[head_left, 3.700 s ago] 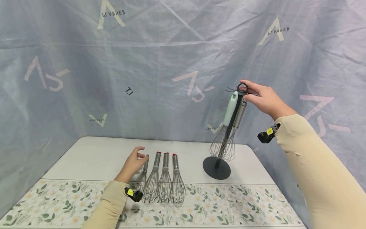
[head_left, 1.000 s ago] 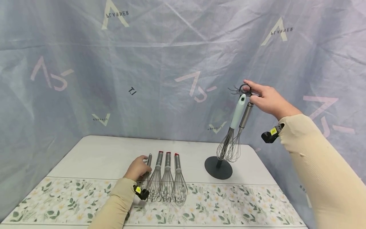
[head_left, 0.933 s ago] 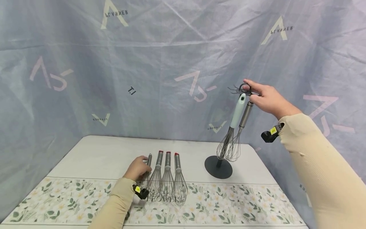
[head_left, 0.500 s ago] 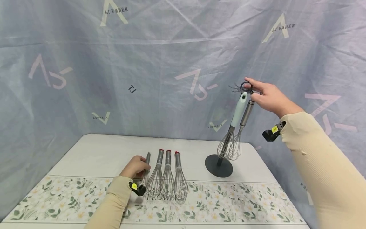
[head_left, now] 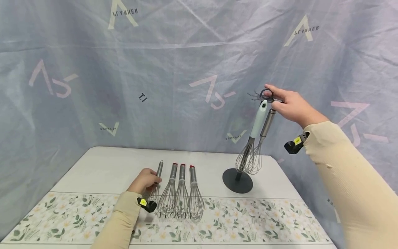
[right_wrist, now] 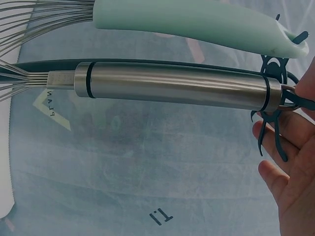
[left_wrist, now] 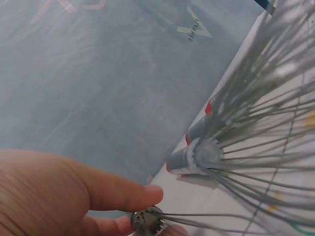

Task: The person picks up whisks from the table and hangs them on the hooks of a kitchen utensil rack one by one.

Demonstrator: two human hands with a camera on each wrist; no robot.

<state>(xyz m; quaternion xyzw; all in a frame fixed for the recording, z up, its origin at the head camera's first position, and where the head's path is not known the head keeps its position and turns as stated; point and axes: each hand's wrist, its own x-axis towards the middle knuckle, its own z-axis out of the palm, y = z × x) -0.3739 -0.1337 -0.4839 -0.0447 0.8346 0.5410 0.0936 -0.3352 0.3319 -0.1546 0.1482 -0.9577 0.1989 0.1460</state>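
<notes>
My left hand [head_left: 144,180] pinches the small steel whisk [head_left: 159,170] at the left end of the row by its handle. In the left wrist view the thumb and fingers close around that whisk's handle [left_wrist: 147,220], whose wires point away from the hand. My right hand [head_left: 293,106] holds the top of a black whisk stand [head_left: 237,181], thumb and fingers around its hooks and ring. From those hooks hang a mint-handled whisk [head_left: 258,120] and a steel-handled whisk [head_left: 267,125], the latter's loop by my thumb in the right wrist view.
Just right of my left hand lie several larger whisks, among them one with a red-tipped steel handle [head_left: 173,171]. A floral runner [head_left: 242,221] crosses the front of the white table [head_left: 115,166]. A grey-blue curtain [head_left: 174,114] hangs behind the table.
My left hand has come down onto the leftmost whisk, taken hold of it and shifted it slightly left and away from the row. My right hand has stayed on the stand's top.
</notes>
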